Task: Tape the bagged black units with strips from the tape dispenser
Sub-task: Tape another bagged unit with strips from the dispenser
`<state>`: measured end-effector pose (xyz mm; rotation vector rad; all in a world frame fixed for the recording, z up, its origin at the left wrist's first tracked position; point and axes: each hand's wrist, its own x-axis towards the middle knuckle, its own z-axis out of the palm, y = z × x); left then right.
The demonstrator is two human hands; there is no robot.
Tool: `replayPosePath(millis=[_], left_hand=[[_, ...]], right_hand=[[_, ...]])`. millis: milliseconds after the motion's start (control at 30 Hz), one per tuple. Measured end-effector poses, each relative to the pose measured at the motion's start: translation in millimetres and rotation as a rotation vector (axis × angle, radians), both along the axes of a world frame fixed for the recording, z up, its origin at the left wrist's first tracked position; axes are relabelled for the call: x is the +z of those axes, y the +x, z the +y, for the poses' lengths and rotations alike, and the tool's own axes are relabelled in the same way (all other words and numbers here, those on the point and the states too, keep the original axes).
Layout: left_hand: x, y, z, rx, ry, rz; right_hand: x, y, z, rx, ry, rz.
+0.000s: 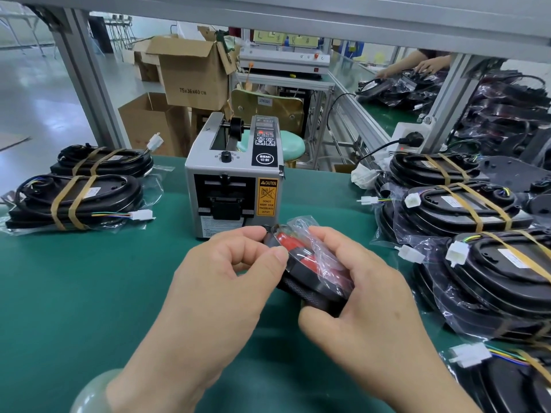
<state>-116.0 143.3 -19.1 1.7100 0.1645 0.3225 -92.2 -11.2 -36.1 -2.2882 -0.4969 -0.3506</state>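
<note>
Unit (pixel 301 265) held at 6 o'clock of dispenser (pixel 232 186): left hand (pixel 226 272) pinches its edge, right hand (pixel 351 293) curls round it. Risk: slack bag slips, tape would wrinkle. No strip in hand.

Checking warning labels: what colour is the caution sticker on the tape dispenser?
The caution sticker is yellow-orange with black print; head view.
</note>
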Motion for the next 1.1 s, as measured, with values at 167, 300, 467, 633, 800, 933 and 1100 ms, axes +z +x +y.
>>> replayPosePath(millis=[167, 300, 467, 633, 800, 933, 1100], left_hand=[[0, 2, -2, 0.052, 0.039, -0.003], [0, 0, -1, 0.056, 0.049, 0.005], [-9, 9, 8, -0.137, -0.480, 0.275], [-16, 14, 6, -0.165, -0.554, 0.270], [-15, 14, 0, -0.203, -0.324, 0.159], [-16, 16, -2, -0.254, -0.132, 0.106], [-19, 11, 5, -0.227, 0.154, 0.116]], right_hand=[[1, -1, 0, -0.001, -0.013, 0.011], [1, -1, 0, -0.010, -0.017, 0.010], [-1, -2, 2, -0.007, -0.004, 0.002], [1, -1, 2, -0.012, -0.002, 0.018], [3, -1, 3, -0.028, -0.046, 0.016], [13, 2, 4, 0.042, -0.042, 0.063], [24, 4, 5, 0.134, -0.091, 0.122]])
